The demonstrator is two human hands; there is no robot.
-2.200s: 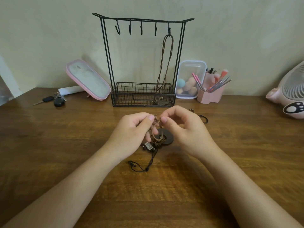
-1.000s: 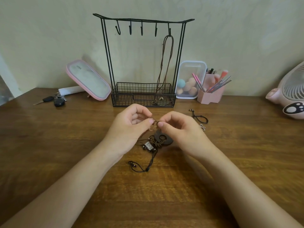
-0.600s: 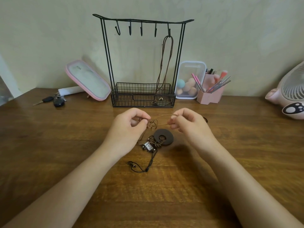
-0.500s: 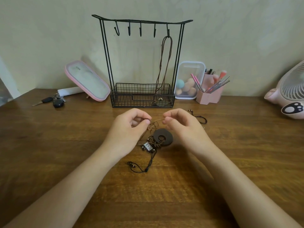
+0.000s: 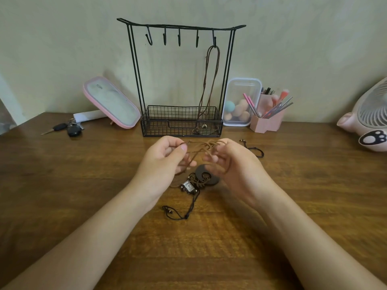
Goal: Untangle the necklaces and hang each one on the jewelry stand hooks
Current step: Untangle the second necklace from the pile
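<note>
- Step in hand, far as I can tell: teasing the brown cord (image 5: 201, 147) out of the knotted pile. The left hand (image 5: 165, 162) pinches a strand between thumb and forefinger. The right hand (image 5: 232, 166) has its fingers curled with a few loops caught in them. It's a bit blurred, so I can't say which fingers.
- If it were me, I wouldn't yank the hands apart, since that probably just cinches the knot. Hold one strand steady on the left, feed slack from the right, open the loops wide, then walk a free end back through.
- Watch the round dark pendant (image 5: 211, 181) and the silver pendant (image 5: 188, 186). They lie on the table (image 5: 83, 185) right under the hands, wound up with a black cord (image 5: 189, 208) that trails to the near side. My guess is they'll drag if the cord gets lifted high, so work low.
- The brown cord is stretched between the two hands, up off the table, just on the near side of the jewelry stand (image 5: 180, 124). A stray black loop (image 5: 261, 152) lies just right of the right hand.
- The stand sits far back against the wall. One hung necklace (image 5: 218, 57) is on the rightmost hook, and the four hooks (image 5: 164, 37) left of it are bare, so the task looks early on.
</note>
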